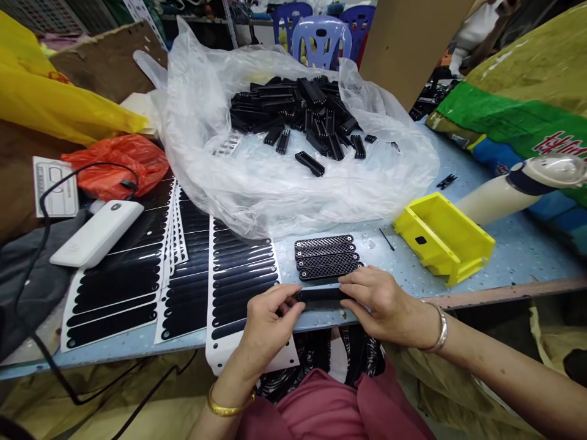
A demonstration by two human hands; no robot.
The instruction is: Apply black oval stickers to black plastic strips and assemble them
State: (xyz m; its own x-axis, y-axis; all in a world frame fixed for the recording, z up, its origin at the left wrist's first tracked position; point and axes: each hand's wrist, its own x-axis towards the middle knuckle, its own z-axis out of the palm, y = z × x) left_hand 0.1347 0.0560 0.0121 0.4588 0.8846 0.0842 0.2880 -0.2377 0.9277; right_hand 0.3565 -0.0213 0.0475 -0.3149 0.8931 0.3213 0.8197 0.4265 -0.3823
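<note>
Between my two hands I hold a black strip-shaped piece [323, 295] level, just over the table's front edge. My left hand [274, 315] pinches its left end between thumb and fingers. At the other end, my right hand [378, 299] grips it the same way. Just beyond it lies a row of several black bars [326, 258] with a crosshatched face and a round fitting at each end. Left of my left hand is a white sheet [220, 351] carrying black strip stickers [241, 287].
Behind the bars, a clear plastic bag [284, 201] holds a heap of black parts [316, 110]. A yellow bin [440, 238] and a pale bottle [504, 189] stand right. More sticker sheets [114, 287], a white power bank [98, 232] and a red bag [121, 168] lie left.
</note>
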